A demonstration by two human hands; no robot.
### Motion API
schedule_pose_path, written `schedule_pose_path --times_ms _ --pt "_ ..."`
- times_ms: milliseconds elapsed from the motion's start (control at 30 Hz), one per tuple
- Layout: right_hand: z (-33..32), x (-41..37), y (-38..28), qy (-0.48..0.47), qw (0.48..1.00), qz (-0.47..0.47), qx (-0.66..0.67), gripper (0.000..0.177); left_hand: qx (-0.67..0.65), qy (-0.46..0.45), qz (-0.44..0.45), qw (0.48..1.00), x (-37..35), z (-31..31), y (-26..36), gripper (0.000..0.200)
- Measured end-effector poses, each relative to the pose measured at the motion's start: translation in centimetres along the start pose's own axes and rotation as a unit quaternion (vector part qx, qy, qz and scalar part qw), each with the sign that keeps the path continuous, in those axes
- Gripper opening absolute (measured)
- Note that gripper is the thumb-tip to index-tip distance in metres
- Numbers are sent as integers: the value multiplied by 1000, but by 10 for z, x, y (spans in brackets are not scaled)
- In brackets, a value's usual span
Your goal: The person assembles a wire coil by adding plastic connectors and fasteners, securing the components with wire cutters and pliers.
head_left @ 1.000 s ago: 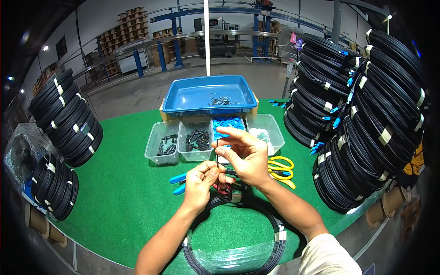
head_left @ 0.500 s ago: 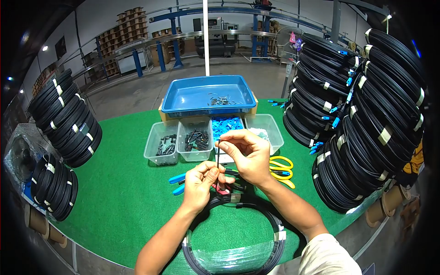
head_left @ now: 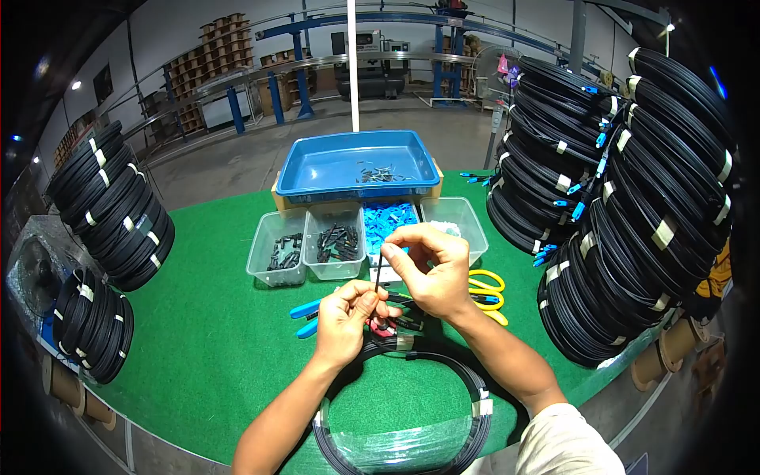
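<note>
A coil of black cable, bound with pale tape and clear film, lies in front of me on the green table covering. One black cable end rises upright from the coil's far side. My left hand pinches it low down, while my right hand is closed on its upper tip. What the right fingertips cover is hidden. Just beyond the hands lie a tool with blue handles, partly hidden by the left hand, and a yellow-handled tool beside the right hand.
Clear bins with black parts, blue connectors and small pale pieces stand ahead. Behind them is a blue tray with scraps. Tall stacks of black cable coils flank me at right and left.
My right hand has shifted very slightly right and tilts the cable end a little. The left hand keeps its pinch low on the cable.
</note>
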State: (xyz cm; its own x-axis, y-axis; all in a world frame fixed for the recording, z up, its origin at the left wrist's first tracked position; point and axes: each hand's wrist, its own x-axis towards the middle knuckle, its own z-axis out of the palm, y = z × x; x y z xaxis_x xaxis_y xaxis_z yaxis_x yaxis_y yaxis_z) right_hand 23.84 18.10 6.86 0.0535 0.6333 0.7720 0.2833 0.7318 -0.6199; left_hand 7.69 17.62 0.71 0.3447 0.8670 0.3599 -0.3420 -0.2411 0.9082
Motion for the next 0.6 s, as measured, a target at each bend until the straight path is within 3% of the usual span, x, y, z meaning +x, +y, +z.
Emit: schedule_pose_path --times_ms 167,233,600 --pt "-1 0 0 -33 998 48 9 4 -5 -1 -2 1000 -1 1 2 20" --pt "6 2 8 37 985 55 158 2 -13 1 -5 1000 -1 1 3 19" --pt "-8 2 0 -37 994 80 68 2 9 -8 -6 1000 -3 1 3 19"
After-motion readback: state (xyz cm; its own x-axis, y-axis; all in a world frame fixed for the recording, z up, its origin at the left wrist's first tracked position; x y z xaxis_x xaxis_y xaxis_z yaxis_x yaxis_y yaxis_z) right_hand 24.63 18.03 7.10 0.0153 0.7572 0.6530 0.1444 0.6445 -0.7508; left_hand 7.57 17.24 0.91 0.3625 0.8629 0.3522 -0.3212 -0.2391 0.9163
